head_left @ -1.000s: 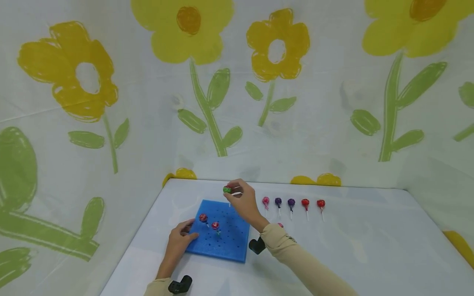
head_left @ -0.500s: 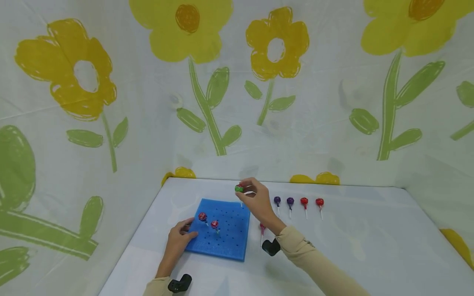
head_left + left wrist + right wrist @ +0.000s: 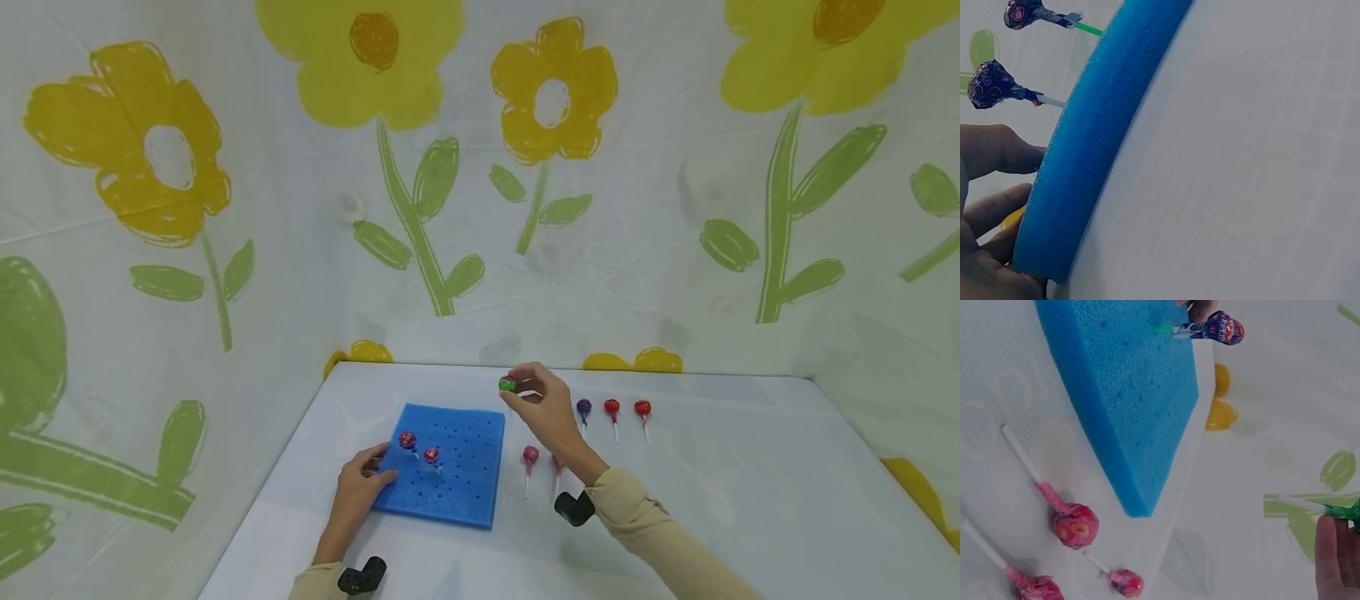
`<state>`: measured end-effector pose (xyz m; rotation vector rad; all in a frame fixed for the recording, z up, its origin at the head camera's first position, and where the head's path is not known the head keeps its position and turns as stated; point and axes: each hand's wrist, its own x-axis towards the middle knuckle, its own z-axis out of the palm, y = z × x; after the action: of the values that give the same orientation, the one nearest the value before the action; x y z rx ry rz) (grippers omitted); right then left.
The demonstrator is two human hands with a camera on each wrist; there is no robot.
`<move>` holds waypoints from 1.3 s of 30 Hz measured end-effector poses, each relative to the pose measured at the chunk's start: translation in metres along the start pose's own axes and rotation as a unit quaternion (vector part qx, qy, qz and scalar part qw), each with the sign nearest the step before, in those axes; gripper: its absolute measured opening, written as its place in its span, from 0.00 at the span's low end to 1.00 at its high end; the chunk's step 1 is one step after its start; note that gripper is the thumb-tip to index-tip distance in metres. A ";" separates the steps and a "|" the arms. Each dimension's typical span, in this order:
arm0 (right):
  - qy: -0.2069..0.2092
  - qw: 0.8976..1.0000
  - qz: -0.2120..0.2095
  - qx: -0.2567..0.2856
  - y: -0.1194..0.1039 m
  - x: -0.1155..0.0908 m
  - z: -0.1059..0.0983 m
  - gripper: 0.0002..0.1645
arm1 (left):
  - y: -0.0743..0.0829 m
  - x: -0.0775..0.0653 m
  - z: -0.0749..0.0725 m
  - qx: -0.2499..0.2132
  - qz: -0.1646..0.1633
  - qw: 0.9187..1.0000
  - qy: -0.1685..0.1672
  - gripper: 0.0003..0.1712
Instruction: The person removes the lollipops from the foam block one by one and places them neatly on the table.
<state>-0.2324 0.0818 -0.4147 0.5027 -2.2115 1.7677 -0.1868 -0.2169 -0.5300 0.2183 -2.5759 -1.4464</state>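
My left hand (image 3: 358, 485) holds a blue foam board (image 3: 457, 496) by its left edge, the thumb over the top face; in the left wrist view its fingers (image 3: 1000, 206) touch that edge. Two wrapped lollipops stand stuck in the board, a dark red one (image 3: 407, 440) and a red one (image 3: 431, 455). Raised above the table, to the right of the board's far corner, my right hand (image 3: 549, 406) pinches a green-wrapped lollipop (image 3: 507, 383). In the right wrist view its white stick (image 3: 1300, 502) points away from the fingers, touching nothing.
A back row of lollipops, partly hidden by my right hand, shows a purple one (image 3: 584, 407) and two red ones (image 3: 612, 407). Pink lollipops (image 3: 531, 456) lie right of the board on the white table (image 3: 720, 500). A flower-printed cloth (image 3: 637, 292) hangs behind.
My right hand has moved to the right with the green lollipop, away from over the board, uncovering pink lollipops and covering part of the back row. My left hand stays at the board.
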 end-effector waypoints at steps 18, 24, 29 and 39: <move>0.038 0.998 0.025 -0.040 0.014 -0.017 -0.032 0.15 | -0.001 0.002 0.003 0.005 0.001 1.000 0.009 0.29; 0.049 0.997 0.032 -0.041 0.020 -0.025 -0.045 0.17 | -0.001 0.001 0.003 0.007 -0.001 1.000 0.010 0.29; 0.069 0.997 -0.005 -0.042 0.046 -0.031 -0.055 0.16 | 0.000 0.001 0.002 0.009 -0.003 1.000 0.010 0.29; 0.087 0.992 0.014 -0.091 0.129 -0.036 -0.072 0.19 | 0.001 0.000 0.001 0.011 -0.003 1.000 0.009 0.28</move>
<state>-0.2557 0.1812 -0.5277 0.2683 -2.2378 1.5378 -0.1868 -0.2152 -0.5296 0.2420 -2.5794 -1.4124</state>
